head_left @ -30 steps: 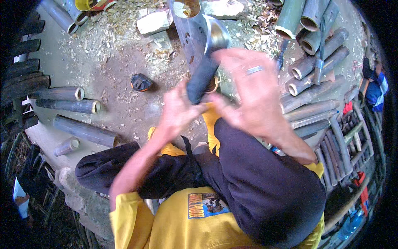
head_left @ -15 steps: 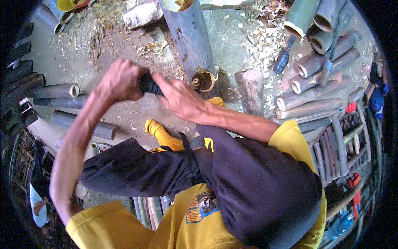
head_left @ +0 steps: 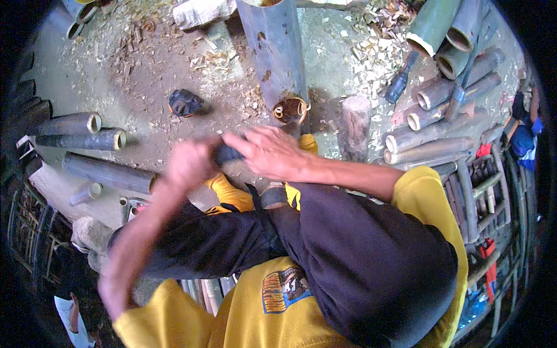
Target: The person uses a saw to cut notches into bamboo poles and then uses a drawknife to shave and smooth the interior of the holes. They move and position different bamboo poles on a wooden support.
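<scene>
My left hand (head_left: 190, 164), blurred by motion, closes around one end of a short dark cylinder (head_left: 228, 154). My right hand (head_left: 270, 152) grips the other end, its fingers bent over the top. What kind of thing the cylinder is I cannot make out. Just beyond my hands, a thick grey bamboo tube (head_left: 272, 61) leans toward me, brown fibres and a curled strip showing at its near end. A small dark rounded thing with orange edges (head_left: 185, 103) lies on the ground beyond my left hand.
Wood chips (head_left: 371, 61) litter the ground. A short wooden stump (head_left: 355, 124) stands right of the tube. Near it lies a dark blue-handled tool (head_left: 398, 86). Cut bamboo lengths lie at right (head_left: 426, 145) and left (head_left: 107, 172). A pale block (head_left: 204, 11) sits at the back.
Both hands have come nearer my body with the dark cylinder, my right hand also shifting right. The small dark rounded thing now shows on the ground where my left hand was.
</scene>
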`<move>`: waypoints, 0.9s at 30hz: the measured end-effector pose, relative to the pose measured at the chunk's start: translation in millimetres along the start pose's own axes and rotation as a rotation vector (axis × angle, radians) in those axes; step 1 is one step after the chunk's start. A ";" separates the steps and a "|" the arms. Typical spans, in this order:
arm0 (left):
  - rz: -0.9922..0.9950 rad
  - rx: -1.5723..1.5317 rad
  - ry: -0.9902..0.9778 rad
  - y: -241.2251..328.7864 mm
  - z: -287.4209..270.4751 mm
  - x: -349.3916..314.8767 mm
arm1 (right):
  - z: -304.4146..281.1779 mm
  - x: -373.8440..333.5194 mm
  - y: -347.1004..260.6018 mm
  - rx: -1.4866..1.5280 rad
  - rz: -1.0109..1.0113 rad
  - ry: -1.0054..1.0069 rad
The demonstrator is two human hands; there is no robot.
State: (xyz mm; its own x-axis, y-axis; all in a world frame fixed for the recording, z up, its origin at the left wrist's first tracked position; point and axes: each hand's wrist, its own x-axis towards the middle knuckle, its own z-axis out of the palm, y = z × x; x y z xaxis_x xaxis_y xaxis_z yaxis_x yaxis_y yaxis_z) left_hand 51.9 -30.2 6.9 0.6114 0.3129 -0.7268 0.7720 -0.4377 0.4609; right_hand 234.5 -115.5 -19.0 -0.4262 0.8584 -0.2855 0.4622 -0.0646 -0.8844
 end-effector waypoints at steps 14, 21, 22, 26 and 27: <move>0.004 0.200 -0.171 6.3 -50.5 21.8 | -4.9 9.5 -14.3 0.065 0.173 0.038; 0.005 0.244 -0.136 3.5 -74.7 35.4 | -7.7 23.2 -1.2 0.350 0.126 0.074; 0.022 0.122 -0.040 0.3 -54.8 24.1 | -8.4 20.4 2.2 0.243 0.108 -0.027; -0.259 -0.167 0.005 31.9 31.7 -14.7 | -16.6 -2.3 5.7 -0.097 -0.089 -0.327; -0.393 -0.298 -0.021 54.2 39.3 -20.3 | -21.3 -10.8 8.1 -0.137 -0.164 -0.348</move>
State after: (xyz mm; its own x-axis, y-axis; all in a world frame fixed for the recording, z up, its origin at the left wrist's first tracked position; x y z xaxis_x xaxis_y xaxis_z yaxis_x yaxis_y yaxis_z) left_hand 74.5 -93.3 26.7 0.2624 0.3873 -0.8838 0.9616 -0.0290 0.2729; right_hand 259.4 -114.5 -15.2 -0.7295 0.6269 -0.2734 0.4556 0.1473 -0.8779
